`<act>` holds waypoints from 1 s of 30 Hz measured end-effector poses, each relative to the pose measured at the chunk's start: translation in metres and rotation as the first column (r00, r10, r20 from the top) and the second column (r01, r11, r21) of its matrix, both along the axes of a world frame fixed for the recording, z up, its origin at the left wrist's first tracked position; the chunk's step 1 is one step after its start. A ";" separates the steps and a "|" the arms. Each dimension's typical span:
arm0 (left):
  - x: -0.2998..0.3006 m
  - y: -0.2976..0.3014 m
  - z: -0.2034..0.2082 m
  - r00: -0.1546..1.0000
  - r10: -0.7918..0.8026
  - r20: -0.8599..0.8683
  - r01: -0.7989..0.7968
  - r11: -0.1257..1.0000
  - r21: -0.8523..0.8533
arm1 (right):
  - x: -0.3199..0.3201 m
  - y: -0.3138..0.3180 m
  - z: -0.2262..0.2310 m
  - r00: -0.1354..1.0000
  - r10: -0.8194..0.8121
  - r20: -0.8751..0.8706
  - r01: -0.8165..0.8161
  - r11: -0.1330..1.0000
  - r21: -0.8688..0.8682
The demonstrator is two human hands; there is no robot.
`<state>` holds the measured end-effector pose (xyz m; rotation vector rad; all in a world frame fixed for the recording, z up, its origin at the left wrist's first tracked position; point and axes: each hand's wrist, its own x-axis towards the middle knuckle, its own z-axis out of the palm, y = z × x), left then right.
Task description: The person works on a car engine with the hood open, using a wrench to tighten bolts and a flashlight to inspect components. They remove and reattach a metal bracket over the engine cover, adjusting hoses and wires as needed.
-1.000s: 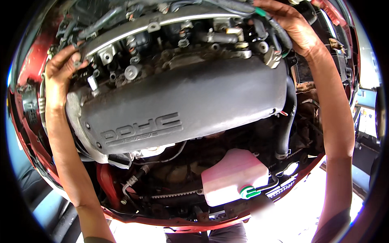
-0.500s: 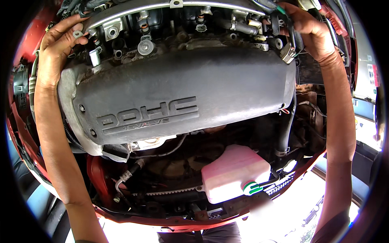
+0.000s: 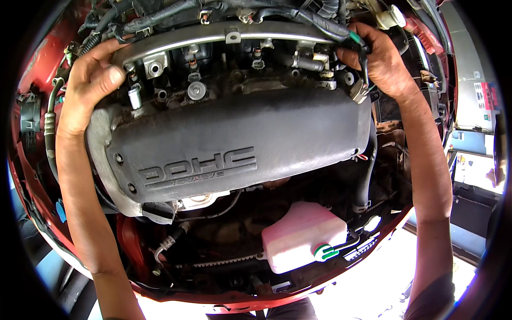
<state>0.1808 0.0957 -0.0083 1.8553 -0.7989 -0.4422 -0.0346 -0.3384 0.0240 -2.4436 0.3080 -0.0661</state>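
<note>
A silver fuel rail (image 3: 186,40) spans the back of the engine, with fuel injectors (image 3: 258,56) along its underside. At its left end, the fingers of my left hand (image 3: 90,88) curl behind the bar while the thumb stays in front. My right hand (image 3: 386,64) is closed around the rail's right end; its grip is partly hidden by a black wiring harness (image 3: 333,29) with green tape. A grey connector (image 3: 360,93) hangs beneath that hand. In front of the rail lies the black engine cover (image 3: 240,133) with raised lettering.
Black hoses (image 3: 160,20) and wiring crowd the space behind the rail. Nearer me, a pinkish-white reservoir (image 3: 304,234) with a green cap (image 3: 324,252) stands by the red front edge of the car. A thick black hose (image 3: 365,184) runs down at the right.
The view has shifted, bringing more hoses behind the rail into sight. My left thumb has straightened, and the small grey holed piece at its tip no longer shows. Both hands stay at the rail ends.
</note>
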 end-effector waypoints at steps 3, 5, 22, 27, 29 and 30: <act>-0.008 -0.011 -0.003 0.999 -0.026 -0.025 0.024 0.996 -0.085 | 0.000 0.003 0.000 1.000 -0.005 0.016 0.004 0.999 0.034; -0.010 -0.015 0.001 0.999 -0.003 -0.032 0.002 1.000 -0.026 | 0.000 0.001 0.001 1.000 -0.007 -0.004 0.008 0.997 0.075; -0.006 -0.004 -0.001 0.999 0.026 -0.025 -0.025 0.999 0.044 | 0.000 0.015 0.022 0.992 0.037 -0.121 -0.028 0.997 0.069; -0.010 -0.012 0.005 0.997 0.067 -0.023 -0.064 0.994 0.093 | -0.003 0.003 0.010 0.989 0.130 0.076 -0.119 0.983 -0.137; -0.011 -0.014 0.005 0.997 0.068 -0.031 -0.064 0.993 0.103 | -0.005 -0.001 0.009 0.992 0.107 0.064 -0.099 0.989 -0.114; -0.011 -0.015 0.004 0.998 0.065 -0.011 -0.063 0.992 0.109 | -0.007 -0.002 0.009 0.994 0.094 0.058 -0.088 0.991 -0.102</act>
